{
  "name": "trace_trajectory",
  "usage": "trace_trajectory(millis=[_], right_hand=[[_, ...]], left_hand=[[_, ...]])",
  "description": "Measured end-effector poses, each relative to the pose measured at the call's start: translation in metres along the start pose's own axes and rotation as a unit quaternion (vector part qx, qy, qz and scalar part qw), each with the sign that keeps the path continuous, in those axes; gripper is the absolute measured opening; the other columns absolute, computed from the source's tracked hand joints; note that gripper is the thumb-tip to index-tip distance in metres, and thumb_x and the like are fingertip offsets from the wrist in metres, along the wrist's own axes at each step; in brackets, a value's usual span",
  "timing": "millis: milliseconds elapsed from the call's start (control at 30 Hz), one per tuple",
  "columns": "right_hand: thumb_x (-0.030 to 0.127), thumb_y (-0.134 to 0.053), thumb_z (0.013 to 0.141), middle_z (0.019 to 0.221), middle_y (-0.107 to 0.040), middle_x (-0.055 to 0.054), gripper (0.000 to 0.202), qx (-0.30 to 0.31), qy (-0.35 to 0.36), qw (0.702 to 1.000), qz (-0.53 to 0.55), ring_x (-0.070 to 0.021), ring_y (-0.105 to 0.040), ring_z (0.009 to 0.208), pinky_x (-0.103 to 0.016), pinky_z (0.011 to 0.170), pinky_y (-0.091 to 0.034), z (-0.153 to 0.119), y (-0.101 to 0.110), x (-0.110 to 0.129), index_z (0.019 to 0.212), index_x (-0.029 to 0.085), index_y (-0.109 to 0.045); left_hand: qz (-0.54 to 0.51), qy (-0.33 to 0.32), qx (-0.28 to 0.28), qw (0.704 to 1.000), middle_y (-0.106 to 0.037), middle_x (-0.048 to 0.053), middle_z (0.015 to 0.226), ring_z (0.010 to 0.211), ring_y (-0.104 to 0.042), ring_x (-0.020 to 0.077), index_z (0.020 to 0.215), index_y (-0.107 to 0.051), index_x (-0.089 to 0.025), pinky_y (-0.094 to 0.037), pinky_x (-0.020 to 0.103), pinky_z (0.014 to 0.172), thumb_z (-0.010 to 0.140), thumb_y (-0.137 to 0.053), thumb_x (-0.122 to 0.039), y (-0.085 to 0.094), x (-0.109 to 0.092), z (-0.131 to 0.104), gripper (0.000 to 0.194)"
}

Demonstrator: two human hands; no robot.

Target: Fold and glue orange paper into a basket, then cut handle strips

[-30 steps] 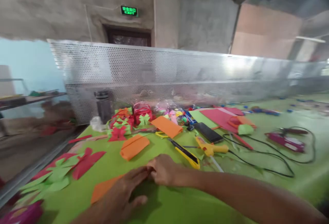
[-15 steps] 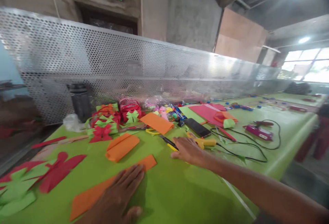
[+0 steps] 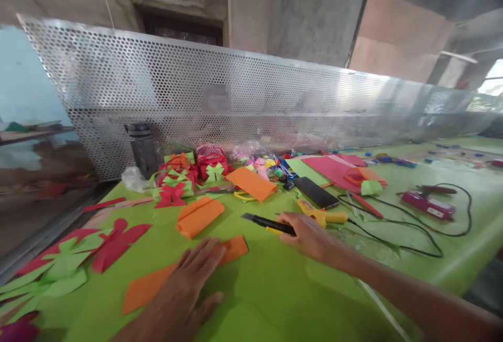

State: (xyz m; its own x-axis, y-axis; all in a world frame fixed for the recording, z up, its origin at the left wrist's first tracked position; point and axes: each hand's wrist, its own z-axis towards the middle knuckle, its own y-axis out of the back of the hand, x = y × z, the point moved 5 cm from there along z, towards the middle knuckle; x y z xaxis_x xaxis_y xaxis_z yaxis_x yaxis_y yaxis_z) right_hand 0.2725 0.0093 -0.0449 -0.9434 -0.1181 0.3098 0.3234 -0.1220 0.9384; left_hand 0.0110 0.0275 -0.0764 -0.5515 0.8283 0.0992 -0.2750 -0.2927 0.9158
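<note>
Green table: work surface | Orange paper: near, left of centre, best kept pinned flat | Left hand: palm down on paper, fingers extended, grasping nothing | Right hand: right of paper, grasping utility knife | Blade: points left, best steered well clear of left hand

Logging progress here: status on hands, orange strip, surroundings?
Right hand gripping utility knife. Left hand spread over orange strip. Yellow glue gun just beyond right hand.
</note>
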Motion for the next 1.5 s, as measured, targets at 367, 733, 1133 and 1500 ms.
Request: trace_trajectory(millis=[367,733,1133,1500], right_hand=[[0.02,-0.057,0.079,0.108,-0.061,-0.01,0.029,0.049,0.047,0.998,-0.011,-0.0241,-0.059,0.098,-0.037,0.085,-0.043,0.009,-0.017,-0.023,0.108,0.017,-0.057],[0.02,-0.06,0.076,0.109,-0.063,-0.008,0.029,0.097,0.039,0.994,-0.003,-0.0239,-0.059,0.102,-0.035,0.089,-0.044,0.009,-0.011,-0.016,0.105,0.021,-0.063],[0.02,-0.059,0.078,0.102,-0.063,-0.006,0.025,0.12,0.082,0.989,0.005,-0.0212,-0.06,0.094,-0.031,0.082,-0.044,0.004,-0.005,-0.009,0.103,0.02,-0.063],[0.022,-0.058,0.08,0.103,-0.064,-0.006,0.025,0.126,0.126,0.984,0.012,-0.0222,-0.059,0.098,-0.032,0.084,-0.044,0.003,-0.003,-0.007,0.104,0.022,-0.065]], left_hand=[[0.032,-0.048,0.025,0.998,-0.038,0.008,0.143,0.129,-0.039,0.0301,0.144,-0.022,-0.026,-0.043,0.044,0.099,0.079,-0.044,-0.066,-0.002,-0.007,-0.001,0.079],[-0.06,-0.028,0.05,0.997,-0.033,0.005,0.146,0.129,-0.037,0.0347,0.138,-0.032,-0.041,-0.039,0.054,0.099,0.078,-0.048,-0.064,-0.004,-0.005,-0.001,0.066],[-0.046,-0.027,0.081,0.995,-0.032,0.007,0.147,0.131,-0.035,0.0344,0.142,-0.022,-0.036,-0.037,0.056,0.099,0.08,-0.046,-0.064,-0.001,-0.007,0.0,0.072],[-0.051,-0.011,0.078,0.996,-0.036,0.007,0.144,0.13,-0.037,0.0323,0.145,-0.011,-0.028,-0.037,0.052,0.101,0.084,-0.046,-0.055,0.004,-0.011,0.003,0.075]])
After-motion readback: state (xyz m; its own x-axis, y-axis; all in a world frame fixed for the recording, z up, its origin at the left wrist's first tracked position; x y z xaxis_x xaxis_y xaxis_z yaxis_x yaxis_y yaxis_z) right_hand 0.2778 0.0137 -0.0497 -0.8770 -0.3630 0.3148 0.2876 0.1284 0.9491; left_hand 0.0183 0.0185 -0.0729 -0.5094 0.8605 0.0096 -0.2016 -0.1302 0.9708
